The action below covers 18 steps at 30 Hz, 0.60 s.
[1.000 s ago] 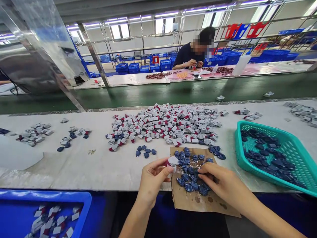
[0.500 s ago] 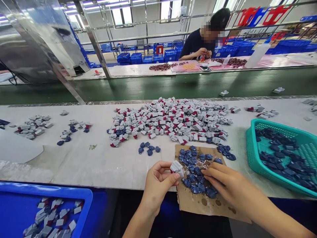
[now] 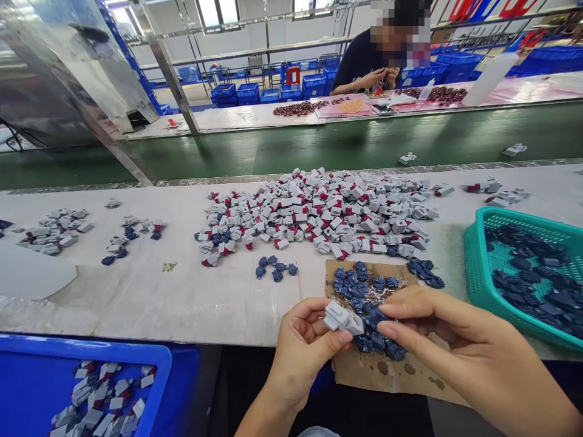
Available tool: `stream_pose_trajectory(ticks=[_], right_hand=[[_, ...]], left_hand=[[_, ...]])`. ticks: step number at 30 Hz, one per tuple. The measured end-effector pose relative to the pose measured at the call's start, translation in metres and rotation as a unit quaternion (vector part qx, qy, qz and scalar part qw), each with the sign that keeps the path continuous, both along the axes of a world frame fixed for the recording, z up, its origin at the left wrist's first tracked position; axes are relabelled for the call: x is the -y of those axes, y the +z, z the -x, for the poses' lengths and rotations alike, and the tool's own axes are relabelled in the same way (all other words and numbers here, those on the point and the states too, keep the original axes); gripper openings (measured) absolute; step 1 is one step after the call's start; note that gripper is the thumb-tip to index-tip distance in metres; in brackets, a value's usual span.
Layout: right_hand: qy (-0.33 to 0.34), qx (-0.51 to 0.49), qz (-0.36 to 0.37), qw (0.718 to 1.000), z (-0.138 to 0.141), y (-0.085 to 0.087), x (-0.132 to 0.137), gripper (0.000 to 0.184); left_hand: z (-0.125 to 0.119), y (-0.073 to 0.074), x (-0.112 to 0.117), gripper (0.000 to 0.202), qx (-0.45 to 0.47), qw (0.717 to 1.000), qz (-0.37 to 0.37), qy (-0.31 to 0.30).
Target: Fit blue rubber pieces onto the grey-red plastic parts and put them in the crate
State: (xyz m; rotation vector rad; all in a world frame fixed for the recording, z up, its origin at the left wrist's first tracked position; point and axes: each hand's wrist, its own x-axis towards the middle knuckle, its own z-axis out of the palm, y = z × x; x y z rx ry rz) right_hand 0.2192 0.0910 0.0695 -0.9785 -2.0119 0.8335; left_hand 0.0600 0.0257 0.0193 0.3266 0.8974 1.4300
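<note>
My left hand (image 3: 303, 349) pinches a light grey blocky plastic part (image 3: 339, 317) between thumb and fingers. Facing it, my right hand (image 3: 437, 340) grips a dark blue plastic piece (image 3: 376, 317) between thumb and forefinger. The blue piece is close against the grey part's right end; I cannot tell whether they are joined. Beneath both hands lies a brown cardboard sheet (image 3: 364, 379) with wet spots, bearing several dark blue pieces (image 3: 353, 282). Just behind is a large heap of grey and dark red parts (image 3: 319, 212).
A green basket (image 3: 476, 255) of dark blue pieces stands at the right. At lower left is a blue bin (image 3: 166, 364) holding grey parts. Small groups of parts (image 3: 57, 230) lie on the left tabletop. Beyond the green belt (image 3: 273, 152), another person (image 3: 359, 64) works at a table.
My right hand has lifted a dark blue piece off the cardboard and brought it left to the grey part. My left hand has turned the grey part slightly. The camera view has shifted a little.
</note>
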Motion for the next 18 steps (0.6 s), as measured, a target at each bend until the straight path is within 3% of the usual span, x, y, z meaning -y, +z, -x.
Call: stream_pose_trajectory(ticks=[6, 11, 14, 18], right_hand=[[0.035, -0.005, 0.053, 0.998, 0.006, -0.002, 0.003, 0.038], [0.095, 0.047, 0.063, 0.992, 0.001, 0.001, 0.002, 0.039], [0.12, 0.059, 0.115, 0.984, 0.003, 0.003, 0.0, 0.044], [0.108, 0.051, 0.185, 0.976, 0.003, -0.007, -0.003, 0.046]], left_hand=[[0.002, 0.006, 0.002, 0.025, -0.014, 0.999, -0.037, -0.004], [0.004, 0.005, 0.005, 0.031, -0.084, 0.996, -0.012, -0.033], [0.003, 0.003, 0.006, 0.034, -0.109, 0.993, -0.012, -0.035], [-0.004, -0.003, 0.005, 0.033, -0.071, 0.997, -0.018, -0.011]])
